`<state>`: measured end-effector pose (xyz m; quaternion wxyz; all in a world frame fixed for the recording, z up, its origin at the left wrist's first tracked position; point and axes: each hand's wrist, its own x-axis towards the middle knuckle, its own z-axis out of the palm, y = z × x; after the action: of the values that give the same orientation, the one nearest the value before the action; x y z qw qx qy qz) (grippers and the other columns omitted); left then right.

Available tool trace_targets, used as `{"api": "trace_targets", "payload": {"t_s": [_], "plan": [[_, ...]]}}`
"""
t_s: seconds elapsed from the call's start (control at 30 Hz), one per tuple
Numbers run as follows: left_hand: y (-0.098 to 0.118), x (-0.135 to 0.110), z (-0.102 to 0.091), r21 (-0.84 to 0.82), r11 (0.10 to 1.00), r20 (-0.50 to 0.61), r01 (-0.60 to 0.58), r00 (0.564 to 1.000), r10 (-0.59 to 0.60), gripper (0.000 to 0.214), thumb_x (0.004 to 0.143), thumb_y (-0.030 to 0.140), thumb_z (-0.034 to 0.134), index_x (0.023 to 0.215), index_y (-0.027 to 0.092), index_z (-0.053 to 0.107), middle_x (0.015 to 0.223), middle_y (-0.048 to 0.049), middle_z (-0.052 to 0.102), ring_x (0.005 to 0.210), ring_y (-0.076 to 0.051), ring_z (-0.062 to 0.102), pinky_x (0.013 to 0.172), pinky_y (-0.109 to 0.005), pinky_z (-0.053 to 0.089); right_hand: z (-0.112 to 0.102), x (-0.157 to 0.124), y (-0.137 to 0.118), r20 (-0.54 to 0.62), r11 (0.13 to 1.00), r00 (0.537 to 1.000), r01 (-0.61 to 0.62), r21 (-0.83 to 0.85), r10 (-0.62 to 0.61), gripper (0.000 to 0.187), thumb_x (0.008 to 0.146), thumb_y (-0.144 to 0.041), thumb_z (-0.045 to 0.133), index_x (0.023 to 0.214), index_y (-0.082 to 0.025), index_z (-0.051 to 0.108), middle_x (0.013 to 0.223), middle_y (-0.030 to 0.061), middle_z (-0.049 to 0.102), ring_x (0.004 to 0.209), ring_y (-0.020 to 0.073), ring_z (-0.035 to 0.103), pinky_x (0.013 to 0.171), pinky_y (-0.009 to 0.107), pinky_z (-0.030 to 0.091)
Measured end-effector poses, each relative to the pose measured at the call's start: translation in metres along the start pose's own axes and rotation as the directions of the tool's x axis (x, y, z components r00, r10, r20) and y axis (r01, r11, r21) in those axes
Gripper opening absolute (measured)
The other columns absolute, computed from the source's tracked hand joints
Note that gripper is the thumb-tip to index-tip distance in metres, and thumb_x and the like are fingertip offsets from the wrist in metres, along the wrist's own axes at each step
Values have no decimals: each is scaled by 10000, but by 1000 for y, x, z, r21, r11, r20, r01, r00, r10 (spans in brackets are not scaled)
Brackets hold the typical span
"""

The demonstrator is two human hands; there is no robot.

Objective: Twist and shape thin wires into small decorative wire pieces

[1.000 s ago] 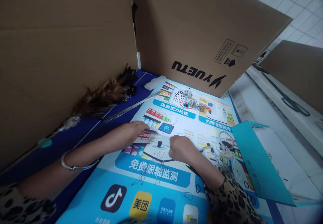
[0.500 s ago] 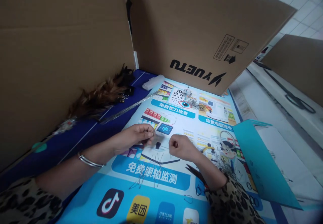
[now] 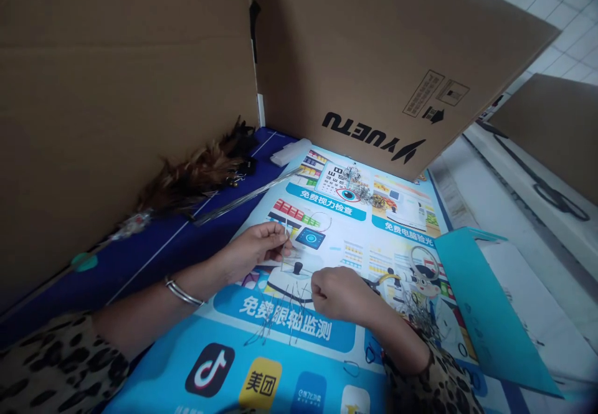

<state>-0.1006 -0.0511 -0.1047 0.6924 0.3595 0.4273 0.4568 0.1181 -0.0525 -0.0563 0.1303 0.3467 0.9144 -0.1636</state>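
My left hand (image 3: 261, 247) is closed in a pinch on a thin piece of wire (image 3: 286, 222), which stands almost upright above the printed poster (image 3: 336, 249). Just to its right, my right hand (image 3: 343, 296) is curled into a fist with the fingers turned away; whatever it may hold is hidden. Below and between the hands, several thin bent wires (image 3: 280, 314) lie loosely on the poster. A small dark loop (image 3: 351, 368) rests closer to me. Silvery wire tangles (image 3: 418, 317) sit beyond my right forearm, near a wire ring (image 3: 424, 262).
Tall cardboard panels (image 3: 374, 59) wall the back and left. Along the left lie brown feathers (image 3: 191, 174) and a bundle of long straight wires (image 3: 247, 197). Silvery sprigs (image 3: 357, 183) lie at the back. A teal folder (image 3: 490, 314) with white sheets is on the right.
The wire in my left hand now shows upright and clear. My right hand has turned so its knuckles face up. The view has shifted slightly left.
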Motion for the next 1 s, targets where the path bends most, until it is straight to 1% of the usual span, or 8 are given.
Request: {"api": "trace_targets", "payload": {"t_s": [0.13, 0.2, 0.43, 0.57, 0.7, 0.8, 0.9, 1.0], "plan": [[1, 4, -4, -57, 986, -148, -160, 978, 150, 181, 772, 335, 623, 774, 170, 547, 748, 1, 591, 651, -110, 559, 589, -233, 450, -6, 5, -1, -95, 997, 993, -68, -21, 66, 126, 834, -220, 446, 901, -170, 540, 908, 62, 593, 823, 163, 545, 635, 241, 347], [1, 6, -6, -88, 974, -200, -210, 961, 189, 183, 764, 326, 633, 793, 166, 549, 780, -3, 589, 685, -116, 564, 598, -235, 455, -7, 10, -5, -129, 996, 990, -64, -66, 55, 133, 829, -181, 446, 937, -162, 522, 928, 75, 583, 856, 179, 537, 655, 248, 365], [-1, 10, -8, -95, 942, -283, -320, 916, 283, 183, 761, 313, 637, 801, 149, 566, 762, -13, 596, 684, -121, 567, 596, -231, 442, -3, 34, -24, -118, 944, 993, -29, -329, -11, 196, 757, -19, 420, 900, -129, 499, 823, 107, 583, 741, 235, 562, 573, 294, 409], [0, 11, -10, -91, 933, -303, -347, 903, 306, 190, 751, 310, 643, 806, 145, 567, 749, -15, 598, 681, -128, 574, 592, -236, 439, -2, 46, -26, -73, 937, 997, 7, -350, -35, 215, 706, -12, 460, 891, -112, 501, 782, 112, 595, 708, 241, 584, 554, 296, 417], [1, 11, -11, -75, 924, -326, -375, 885, 332, 198, 752, 316, 642, 820, 146, 567, 758, -15, 604, 692, -125, 575, 607, -237, 441, -2, 50, -14, -83, 964, 995, -71, -256, 51, 287, 698, -93, 508, 982, -122, 490, 833, 106, 630, 708, 229, 606, 561, 281, 411], [2, 10, -11, -70, 923, -320, -379, 885, 339, 202, 750, 328, 643, 814, 152, 566, 769, -12, 608, 693, -124, 573, 607, -236, 443, 1, 44, -2, -144, 983, 984, -128, -133, 109, 271, 707, -126, 487, 975, -152, 514, 859, 83, 641, 718, 204, 604, 563, 262, 398], [3, 7, -8, -28, 933, -268, -360, 902, 340, 199, 753, 339, 636, 809, 158, 573, 756, -9, 616, 672, -121, 568, 602, -234, 438, 8, 37, 11, -253, 980, 955, -117, 160, 155, 217, 682, -112, 475, 863, -190, 566, 816, 27, 642, 725, 161, 586, 600, 236, 395], [3, 3, -1, 38, 961, -154, -274, 949, 276, 189, 769, 349, 614, 799, 167, 573, 719, -7, 623, 614, -111, 551, 579, -229, 423, 17, 34, 22, -296, 865, 932, -37, 501, 211, 183, 697, -123, 459, 802, -198, 587, 717, -11, 622, 646, 123, 560, 581, 213, 400]]}}
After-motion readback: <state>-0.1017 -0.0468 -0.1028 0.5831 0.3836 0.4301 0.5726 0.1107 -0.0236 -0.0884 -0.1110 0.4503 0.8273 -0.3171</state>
